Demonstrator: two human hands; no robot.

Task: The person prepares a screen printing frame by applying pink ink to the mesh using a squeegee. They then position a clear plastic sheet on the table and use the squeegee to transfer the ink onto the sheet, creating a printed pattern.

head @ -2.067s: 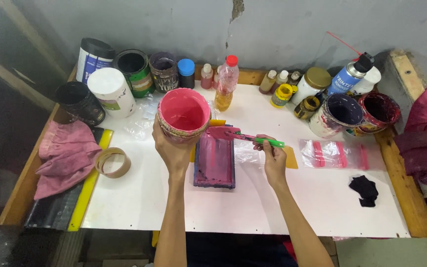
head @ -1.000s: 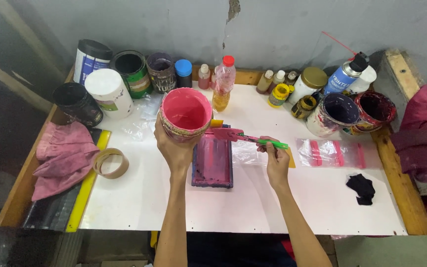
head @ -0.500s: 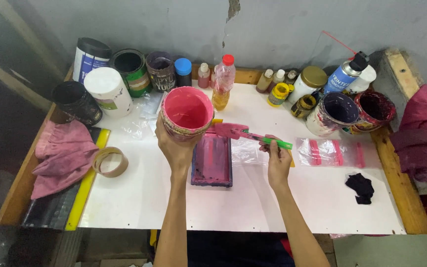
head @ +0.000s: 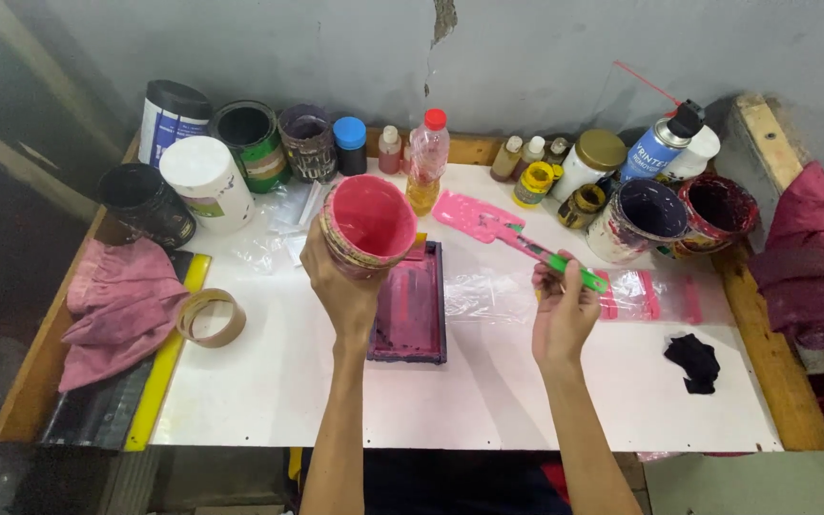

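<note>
My left hand [head: 340, 286] grips a pink paint cup [head: 367, 225], tilted so its mouth faces me, above the far end of a small dark tray [head: 411, 305] smeared with pink. My right hand [head: 563, 315] holds a green-handled spatula [head: 517, 240] whose flat blade is coated in pink paint; the blade points up and left, to the right of the cup and apart from it. Both sit over a white table top [head: 488, 391].
Paint tins, jars and small bottles [head: 428, 162] line the back wall, with a spray can [head: 660, 148] and two stained cups [head: 646, 217] at right. A tape roll [head: 210, 318] and pink rag [head: 121, 305] lie left. A clear bag [head: 641, 294] and black scrap [head: 693, 360] lie right.
The spatula has lifted off the tray and swung away to the right. The cup has tilted more toward me in my left hand.
</note>
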